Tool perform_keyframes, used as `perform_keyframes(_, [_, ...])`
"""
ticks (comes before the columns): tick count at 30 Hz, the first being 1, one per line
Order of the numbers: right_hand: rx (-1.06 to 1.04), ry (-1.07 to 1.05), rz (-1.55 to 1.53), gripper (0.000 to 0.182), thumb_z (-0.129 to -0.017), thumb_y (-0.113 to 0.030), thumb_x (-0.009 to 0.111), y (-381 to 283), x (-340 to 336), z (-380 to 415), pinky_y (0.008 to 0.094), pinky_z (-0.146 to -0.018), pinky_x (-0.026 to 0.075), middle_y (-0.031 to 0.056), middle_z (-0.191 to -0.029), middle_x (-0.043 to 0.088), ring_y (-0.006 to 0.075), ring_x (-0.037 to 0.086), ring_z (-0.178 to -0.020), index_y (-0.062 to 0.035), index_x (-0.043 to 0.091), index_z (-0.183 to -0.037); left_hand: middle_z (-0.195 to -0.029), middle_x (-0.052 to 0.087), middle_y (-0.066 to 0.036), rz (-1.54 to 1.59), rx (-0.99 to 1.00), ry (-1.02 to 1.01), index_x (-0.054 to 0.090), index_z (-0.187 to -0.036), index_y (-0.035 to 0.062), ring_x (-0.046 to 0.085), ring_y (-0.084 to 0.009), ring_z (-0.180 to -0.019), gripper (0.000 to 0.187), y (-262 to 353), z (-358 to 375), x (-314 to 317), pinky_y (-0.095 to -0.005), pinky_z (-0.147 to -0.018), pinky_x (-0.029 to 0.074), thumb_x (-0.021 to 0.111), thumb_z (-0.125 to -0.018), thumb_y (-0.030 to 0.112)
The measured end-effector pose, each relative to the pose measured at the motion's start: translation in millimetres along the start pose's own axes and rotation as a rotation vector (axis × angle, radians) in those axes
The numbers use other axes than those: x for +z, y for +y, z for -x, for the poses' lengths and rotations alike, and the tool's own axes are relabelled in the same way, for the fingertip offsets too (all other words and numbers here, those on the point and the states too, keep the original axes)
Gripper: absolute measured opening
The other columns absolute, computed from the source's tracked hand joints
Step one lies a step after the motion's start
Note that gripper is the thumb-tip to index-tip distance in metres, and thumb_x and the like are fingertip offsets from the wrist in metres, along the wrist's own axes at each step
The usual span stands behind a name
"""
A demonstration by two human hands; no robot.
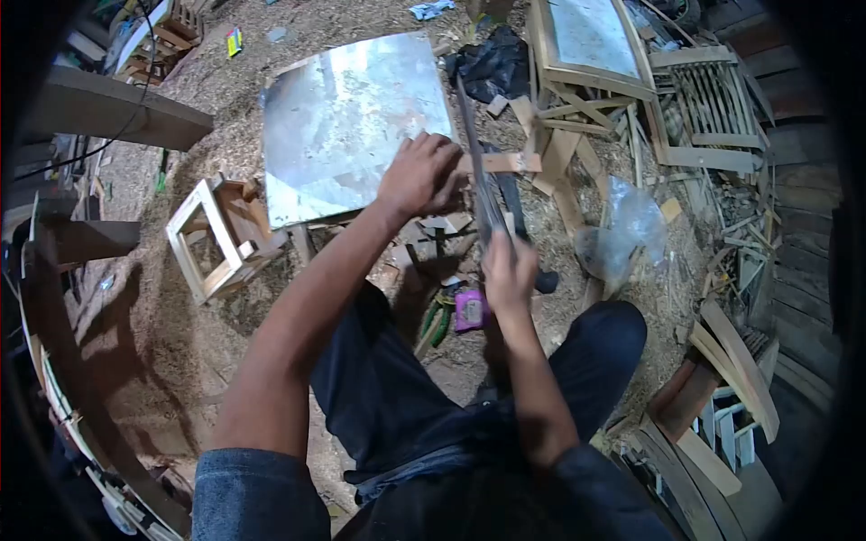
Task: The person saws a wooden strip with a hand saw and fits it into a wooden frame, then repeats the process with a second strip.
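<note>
Sawdust floor [180, 307]; hands [419, 176] apparently grip blade [478, 171].

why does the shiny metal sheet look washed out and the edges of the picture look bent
Head view: the square grey metal sheet throws back pale glare; fisheye distortion curves the wooden planks at the rim, with black corners; the right hand on the long thin metal strip looks slightly blurred; the left hand is sharper.

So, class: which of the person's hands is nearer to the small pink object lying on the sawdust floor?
Right. The right hand, gripping the long dark strip, sits just above the pink object. The left hand is farther up, at the metal sheet.
</note>
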State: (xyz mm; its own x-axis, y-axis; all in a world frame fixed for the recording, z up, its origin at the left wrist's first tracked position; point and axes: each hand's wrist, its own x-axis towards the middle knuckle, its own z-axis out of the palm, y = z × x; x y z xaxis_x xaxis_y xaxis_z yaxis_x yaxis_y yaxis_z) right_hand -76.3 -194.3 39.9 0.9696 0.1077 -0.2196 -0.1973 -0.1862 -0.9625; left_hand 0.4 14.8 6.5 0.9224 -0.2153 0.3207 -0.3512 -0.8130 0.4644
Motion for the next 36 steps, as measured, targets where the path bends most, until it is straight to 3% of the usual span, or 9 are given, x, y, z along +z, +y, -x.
perform_keyframes(8, [-0.041, 0.043, 0.018, 0.036, -0.101, -0.023, 0.05, 15.6, -9.9, 54.1, 0.0337, -0.049, 0.036, 0.0014, -0.054, 0.05, 0.0127, 0.048, -0.051, 0.0027, 0.068, -0.083, -0.115, 0.059, -0.015, 0.013, 0.007, -0.031, 0.061, -0.118, 0.0045, 0.055, -0.0355, -0.106, 0.036, -0.3, 3.6, 1.6, -0.0458, -0.094, 0.042, 0.063, -0.087, 0.024])
perform_keyframes(11, [-0.112, 0.089, 0.078, 0.046, -0.103, -0.019, 0.046, 3.3, 10.7, 7.4, 0.0287, -0.046, 0.028, -0.0033, -0.053, 0.042, 0.0065, 0.037, -0.047, -0.0071, 0.043, -0.06, -0.113, 0.06, -0.016, 0.009, -0.127, 0.064, 0.062, -0.119, 0.0032, 0.055, -0.0357, -0.105, 0.038, -1.4, -3.4, 3.2, -0.0451, -0.094, 0.042, 0.064, -0.087, 0.024])
perform_keyframes(16, [-0.052, 0.041, -0.03, 0.045, -0.102, -0.023, 0.05, 1.2, -17.8, 63.0, 0.0289, -0.048, 0.032, -0.0018, -0.052, 0.043, 0.0098, 0.041, -0.047, -0.0046, 0.047, -0.061, -0.112, 0.06, -0.014, -0.022, -0.025, 0.022, 0.062, -0.116, 0.0051, 0.055, -0.034, -0.105, 0.035, -1.8, 1.3, 1.2, -0.0437, -0.093, 0.042, 0.064, -0.088, 0.025])
perform_keyframes(20, [-0.082, 0.028, 0.114, 0.046, -0.101, -0.03, 0.054, -8.4, 2.3, -20.1, 0.0304, -0.048, 0.032, -0.0018, -0.052, 0.045, 0.0107, 0.043, -0.046, -0.0057, 0.049, -0.062, -0.112, 0.061, -0.014, 0.018, -0.038, 0.029, 0.063, -0.117, 0.0058, 0.056, -0.034, -0.105, 0.036, -2.3, -0.2, 0.2, -0.0439, -0.093, 0.042, 0.064, -0.088, 0.028])
perform_keyframes(21, [-0.096, 0.061, 0.145, 0.042, -0.1, -0.029, 0.053, -12.3, 7.0, -20.3, 0.037, -0.048, 0.035, 0.0056, -0.051, 0.049, 0.0174, 0.048, -0.047, -0.0014, 0.057, -0.069, -0.111, 0.061, -0.014, 0.005, -0.049, 0.025, 0.063, -0.116, 0.0057, 0.056, -0.034, -0.104, 0.037, -1.4, 1.3, 0.3, -0.0439, -0.093, 0.043, 0.064, -0.088, 0.029])
perform_keyframes(24, [-0.074, 0.072, 0.018, 0.036, -0.1, -0.022, 0.052, 8.1, -8.5, 49.7, 0.0314, -0.048, 0.035, 0.0, -0.052, 0.048, 0.0118, 0.048, -0.049, -0.0008, 0.059, -0.072, -0.111, 0.061, -0.014, 0.002, -0.052, 0.04, 0.063, -0.116, 0.0052, 0.056, -0.0346, -0.104, 0.036, -2.1, 0.1, 3.2, -0.0443, -0.092, 0.043, 0.065, -0.088, 0.027])
perform_keyframes(29, [-0.026, 0.066, -0.007, 0.041, -0.103, -0.024, 0.052, -4.9, 2.5, 14.0, 0.0241, -0.048, 0.03, -0.0043, -0.057, 0.045, 0.0063, 0.04, -0.05, -0.0059, 0.051, -0.066, -0.112, 0.061, -0.015, 0.0, -0.019, 0.035, 0.062, -0.116, 0.004, 0.055, -0.0348, -0.105, 0.034, -5.2, -2.5, 0.4, -0.0449, -0.094, 0.043, 0.063, -0.088, 0.023])
perform_keyframes(33, [-0.001, 0.019, 0.029, 0.042, -0.102, -0.025, 0.052, -10.5, -11.1, 34.9, 0.0258, -0.046, 0.03, -0.0038, -0.055, 0.043, 0.007, 0.039, -0.048, -0.0067, 0.05, -0.064, -0.115, 0.06, -0.015, 0.021, -0.054, -0.012, 0.062, -0.116, 0.006, 0.055, -0.0349, -0.108, 0.032, -2.0, -0.5, 0.5, -0.0452, -0.095, 0.043, 0.063, -0.089, 0.024])
perform_keyframes(36, [0.018, 0.033, -0.031, 0.038, -0.1, -0.025, 0.055, 6.3, -19.0, 59.6, 0.0293, -0.049, 0.037, 0.0006, -0.054, 0.051, 0.0097, 0.049, -0.051, 0.0014, 0.062, -0.072, -0.115, 0.06, -0.015, 0.016, -0.02, -0.014, 0.063, -0.115, 0.0066, 0.055, -0.035, -0.108, 0.034, -8.1, 1.5, 4.4, -0.0446, -0.095, 0.043, 0.064, -0.088, 0.026])
